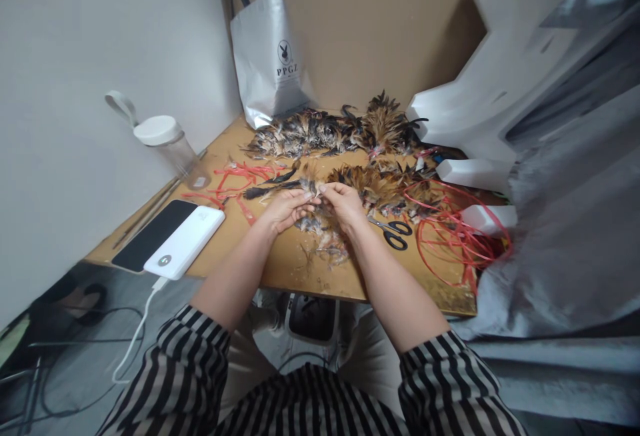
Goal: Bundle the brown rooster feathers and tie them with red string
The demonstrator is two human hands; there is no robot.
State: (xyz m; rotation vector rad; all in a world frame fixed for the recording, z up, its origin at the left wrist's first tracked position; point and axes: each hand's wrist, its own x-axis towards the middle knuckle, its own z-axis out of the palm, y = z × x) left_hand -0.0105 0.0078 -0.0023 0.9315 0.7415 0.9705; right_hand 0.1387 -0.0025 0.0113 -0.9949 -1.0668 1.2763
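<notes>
Over the middle of the table, my left hand (pixel 290 211) and my right hand (pixel 344 204) meet with their fingertips pinched on a small tuft of brown feathers (pixel 311 175). Its lower end is hidden by the fingers. Long dark feathers (pixel 265 191) lie just left of the fingertips. Beneath my hands, loose fluff and pale feather scraps (pixel 325 246) cover the wood. To the right of my right hand is a row of brown feather bunches (pixel 380 186). Black-handled scissors (pixel 395 231) lie close to my right wrist.
More feather bunches (pixel 320 133) lie behind, before a silver bag (pixel 267 56). Red plastic strips (pixel 245 176) lie left; a red tangle (pixel 457 239) fills the right edge. A clear bottle (pixel 175 153), a phone (pixel 150 233) and a white power bank (pixel 187 241) are at left.
</notes>
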